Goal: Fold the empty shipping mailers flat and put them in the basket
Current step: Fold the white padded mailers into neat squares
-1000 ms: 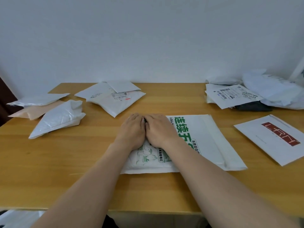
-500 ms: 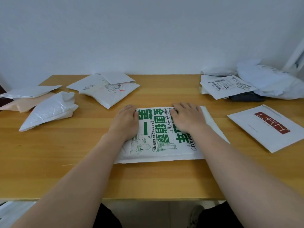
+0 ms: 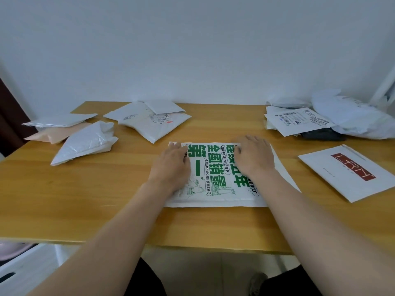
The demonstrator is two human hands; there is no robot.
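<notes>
The left hand (image 3: 171,165) and the right hand (image 3: 254,157) lay flat, fingers nearly straight and gripping nothing, pressing the green-printed mailer (image 3: 213,178) beneath their palms against the table (image 3: 85,199), apparently to flatten it before folding.

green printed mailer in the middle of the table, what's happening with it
A person presses both hands flat on the green-printed mailer lying on the wooden table: left hand on its left part, right hand near its far right corner. More mailers lie in a left pile and a right pile further back, and a red-logo mailer lies alone on the right. No basket is in view.
</notes>
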